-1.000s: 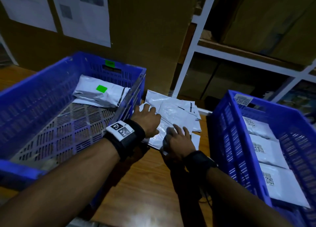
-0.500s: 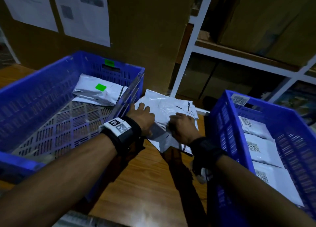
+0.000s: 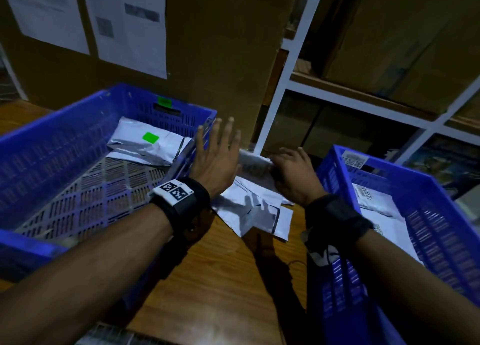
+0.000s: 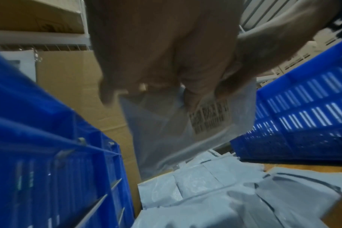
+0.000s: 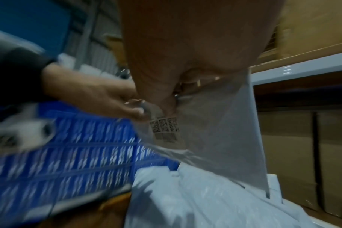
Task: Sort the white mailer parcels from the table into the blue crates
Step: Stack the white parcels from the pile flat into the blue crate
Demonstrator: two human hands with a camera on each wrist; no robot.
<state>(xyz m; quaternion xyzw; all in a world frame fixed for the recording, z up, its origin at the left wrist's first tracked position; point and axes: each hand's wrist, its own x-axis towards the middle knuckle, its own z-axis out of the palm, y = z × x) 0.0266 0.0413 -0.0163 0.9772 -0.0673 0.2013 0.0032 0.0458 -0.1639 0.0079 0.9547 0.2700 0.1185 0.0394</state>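
Overhead, right hand point(image 3: 293, 173) lifts labelled white mailer point(image 5: 215, 123).

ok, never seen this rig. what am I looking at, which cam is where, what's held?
No robot: a person sorting by hand. The big view comes from a head camera looking down; the other two sit on the wrists, looking along the fingers. A wooden table carries a pile of white mailers between the left blue crate and the right blue crate, each already holding parcels. The right hand grips a lifted mailer bearing a printed code. The left hand is open, fingers spread beside it.
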